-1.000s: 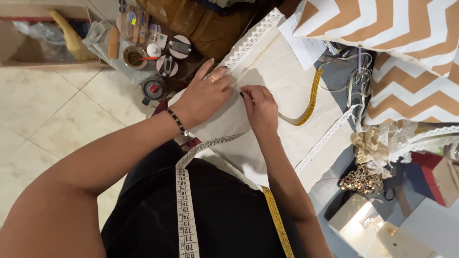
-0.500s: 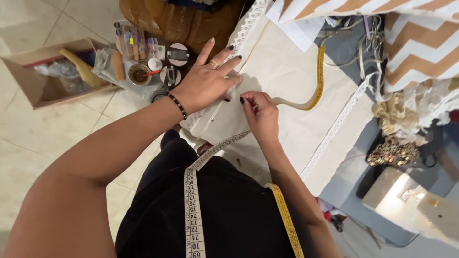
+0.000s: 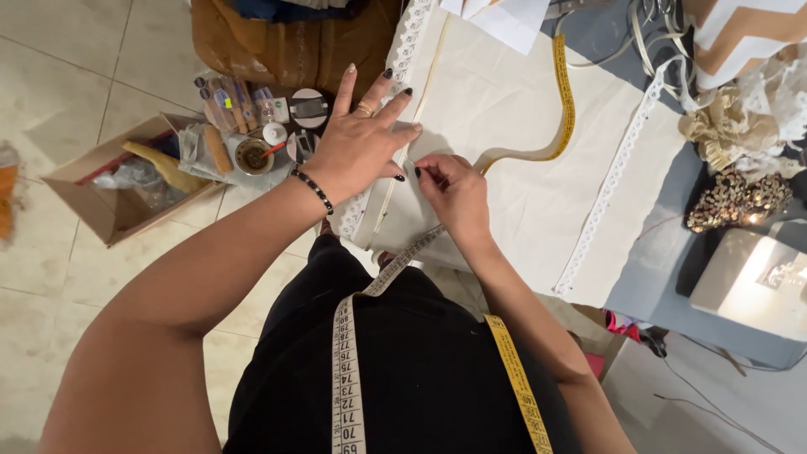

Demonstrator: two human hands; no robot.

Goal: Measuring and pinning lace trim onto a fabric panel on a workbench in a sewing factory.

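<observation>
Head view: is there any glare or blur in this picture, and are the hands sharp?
Head view: strong glare whitens the pale box at the right edge; the left hand, flat on the cream fabric, and the pinching right hand are sharp; soft shadows lie under both; the tape measure near the camera stays legible.

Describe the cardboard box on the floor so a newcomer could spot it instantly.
Start at the cream fabric on the table, then look past the flat left hand to the tiled floor. The open brown cardboard box sits there, the only container with raised flaps, beside loose bottles and jars.
</observation>
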